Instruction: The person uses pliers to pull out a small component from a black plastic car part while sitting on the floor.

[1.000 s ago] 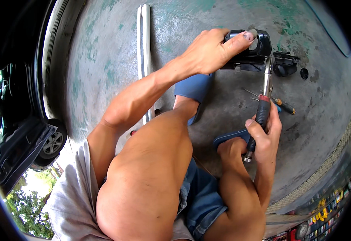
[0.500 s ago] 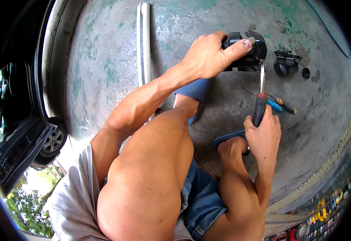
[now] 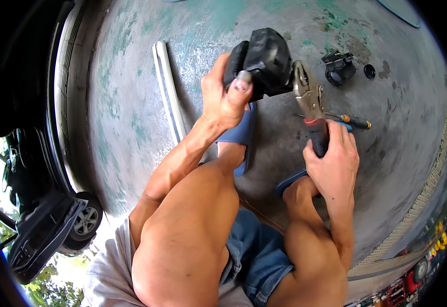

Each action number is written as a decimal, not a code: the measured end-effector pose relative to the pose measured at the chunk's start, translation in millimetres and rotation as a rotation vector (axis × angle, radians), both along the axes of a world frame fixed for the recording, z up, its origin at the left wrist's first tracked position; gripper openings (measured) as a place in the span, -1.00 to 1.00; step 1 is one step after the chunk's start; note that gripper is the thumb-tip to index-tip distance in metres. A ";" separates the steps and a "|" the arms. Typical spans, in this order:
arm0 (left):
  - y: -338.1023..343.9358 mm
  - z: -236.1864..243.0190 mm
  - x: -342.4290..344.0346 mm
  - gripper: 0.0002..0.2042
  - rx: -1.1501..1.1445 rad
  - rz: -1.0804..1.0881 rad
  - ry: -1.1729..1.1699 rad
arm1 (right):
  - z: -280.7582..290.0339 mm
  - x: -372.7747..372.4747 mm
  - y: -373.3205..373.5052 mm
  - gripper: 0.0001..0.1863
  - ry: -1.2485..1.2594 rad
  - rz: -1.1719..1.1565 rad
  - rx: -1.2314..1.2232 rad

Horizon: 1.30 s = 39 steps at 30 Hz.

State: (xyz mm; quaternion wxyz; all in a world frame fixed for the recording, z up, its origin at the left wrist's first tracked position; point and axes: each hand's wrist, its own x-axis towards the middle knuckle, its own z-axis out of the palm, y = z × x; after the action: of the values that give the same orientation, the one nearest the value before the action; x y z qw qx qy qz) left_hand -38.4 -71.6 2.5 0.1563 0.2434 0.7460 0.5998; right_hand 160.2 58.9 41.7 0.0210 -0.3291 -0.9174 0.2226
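Note:
My left hand [image 3: 222, 102] grips a bulky black plastic part [image 3: 269, 57] from its left side, thumb on top, and holds it up over the floor. Closed around the dark, red-collared handle of a pair of locking pliers [image 3: 310, 100] is my right hand [image 3: 333, 161]. The pliers' toothed metal jaws point up and stand apart, close to the part's right edge. Nothing shows between the jaws. My left fingers are mostly hidden beneath the part.
On the concrete floor at the right lie another black plastic piece [image 3: 339, 69], a black ring [image 3: 369, 71] and screwdrivers [image 3: 359, 123]. A long pale metal rail [image 3: 168, 94] lies left of my sandalled foot [image 3: 238, 130]. A car wheel [image 3: 86, 220] shows at far left.
The pliers' jaws have come away from the black part and turned to show their side. My left hand has moved the part left and tilted it.

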 end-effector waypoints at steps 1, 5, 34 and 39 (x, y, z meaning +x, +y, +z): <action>-2.4 -3.8 -2.9 -0.28 0.016 -0.021 -0.025 | 2.4 1.1 1.6 -0.57 0.062 0.044 -0.026; -9.7 -26.9 -9.1 -0.17 0.115 0.002 -0.186 | 16.1 9.9 6.7 -0.46 0.184 0.001 -0.476; -26.2 -30.1 -13.7 -0.06 0.024 -0.179 -0.096 | -5.4 63.4 -9.4 -0.43 0.144 0.104 -1.012; -32.2 -44.4 -14.3 -0.08 0.015 -0.150 -0.130 | 2.3 53.1 -13.3 -0.41 0.079 0.117 -0.974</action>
State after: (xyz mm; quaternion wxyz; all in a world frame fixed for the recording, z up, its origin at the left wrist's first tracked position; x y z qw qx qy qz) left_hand -52.8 -103.9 -41.9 0.2471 0.2605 0.7093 0.6066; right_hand 213.3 45.6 44.0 -0.1133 -0.2398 -0.7222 0.6388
